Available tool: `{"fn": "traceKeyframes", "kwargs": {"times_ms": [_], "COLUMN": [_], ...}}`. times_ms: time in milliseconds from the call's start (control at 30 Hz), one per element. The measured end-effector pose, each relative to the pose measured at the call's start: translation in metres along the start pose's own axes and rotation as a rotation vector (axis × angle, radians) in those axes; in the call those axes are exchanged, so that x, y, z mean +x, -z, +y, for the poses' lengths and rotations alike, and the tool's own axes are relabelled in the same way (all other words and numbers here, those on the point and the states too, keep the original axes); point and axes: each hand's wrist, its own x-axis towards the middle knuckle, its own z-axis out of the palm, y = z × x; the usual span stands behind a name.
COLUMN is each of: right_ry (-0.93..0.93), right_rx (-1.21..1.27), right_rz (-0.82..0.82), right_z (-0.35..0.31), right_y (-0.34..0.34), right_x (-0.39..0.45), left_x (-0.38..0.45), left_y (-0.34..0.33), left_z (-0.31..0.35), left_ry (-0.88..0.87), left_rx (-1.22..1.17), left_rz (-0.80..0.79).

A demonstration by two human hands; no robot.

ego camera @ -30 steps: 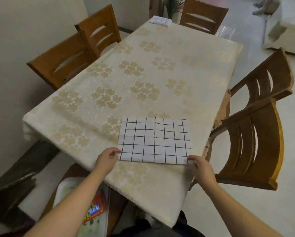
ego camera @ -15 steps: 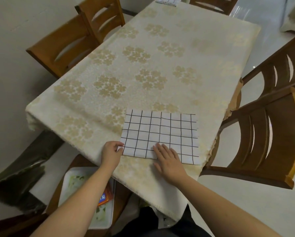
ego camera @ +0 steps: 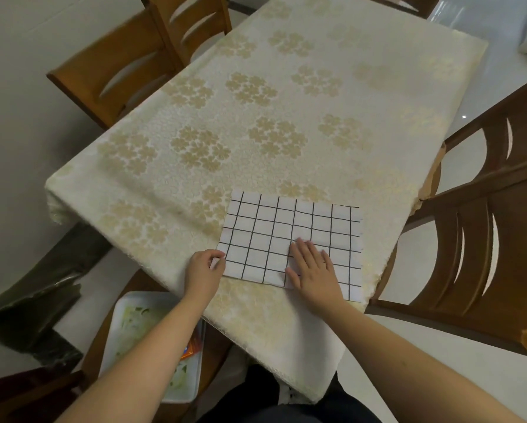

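Left hand (ego camera: 202,270): pinches the checked cloth (ego camera: 286,227) at its corner.
Right hand (ego camera: 314,267): flat, pressing the cloth.
Risk: a tug could slide it off the tabletop (ego camera: 286,117) edge.

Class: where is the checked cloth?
Head view: the checked cloth lies at the near-right corner of the table, left hand pinching its left corner, right hand flat on it.

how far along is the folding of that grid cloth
Done: the grid cloth lies flat on the table. In hand: the left hand pinches its near-left corner while the right hand presses flat on it. Left: probably the fold itself; no edge is lifted yet.
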Motion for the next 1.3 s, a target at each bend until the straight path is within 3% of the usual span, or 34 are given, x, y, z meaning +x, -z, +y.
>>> {"fn": "traceKeyframes", "kwargs": {"times_ms": [100, 633, 767, 1033, 1300], "right_ry": [0.075, -0.039, -0.064, -0.025, -0.062], "right_rx": [-0.030, -0.041, 0.013, 0.014, 0.068], "right_rz": [-0.035, -0.052, 0.031, 0.178, 0.012], "right_z": [-0.005, 0.025, 0.023, 0.012, 0.005], "right_y": [0.005, 0.038, 0.042, 0.014, -0.002], "right_x": [0.011, 0.100, 0.093, -0.006, -0.030], "left_x": [-0.001, 0.000, -0.006, -0.020, -0.042], "left_y": [-0.002, -0.001, 0.005, 0.006, -0.003], "left_z": [0.001, 0.007, 0.013, 0.037, 0.074], "left_ry": [-0.005, 0.104, 0.115, -0.090, -0.397], "left_rx": [0.002, -0.083, -0.139, -0.161, -0.129], "left_rz": [-0.018, -0.069, -0.045, 0.099, 0.099]}}
